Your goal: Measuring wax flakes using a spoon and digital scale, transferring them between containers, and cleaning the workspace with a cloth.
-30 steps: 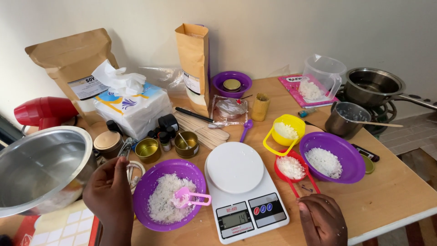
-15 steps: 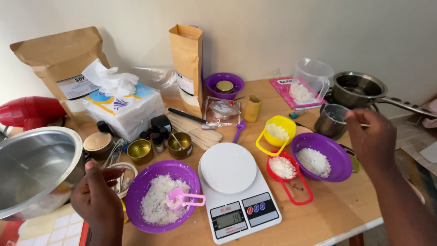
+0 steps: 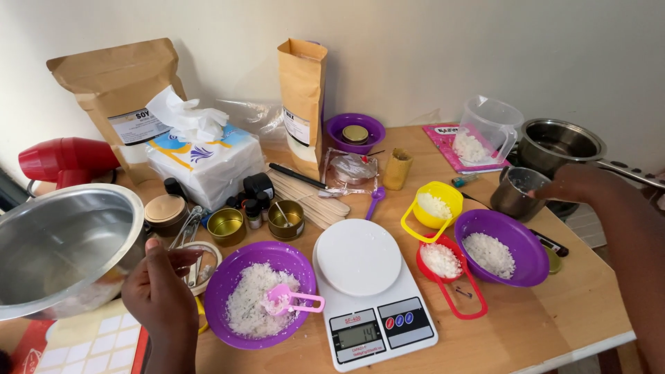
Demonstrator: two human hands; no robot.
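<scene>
My left hand hovers at the lower left, its back to the camera, beside the left rim of a purple bowl of white flakes with a pink scoop lying in it. Its fingers are curled under and hidden. My right hand reaches across the right side and covers the handle of a small steel pot, closed around it. A white kitchen scale sits between the two hands with nothing on its platform.
A large steel bowl fills the left edge. Yellow and red measuring cups and a second purple bowl hold flakes. Behind stand a saucepan, a plastic jug, paper bags, tissues and small tins.
My right hand rose from the table's front edge and moved back and right onto the small pot's handle. My left hand stayed by the purple bowl.
</scene>
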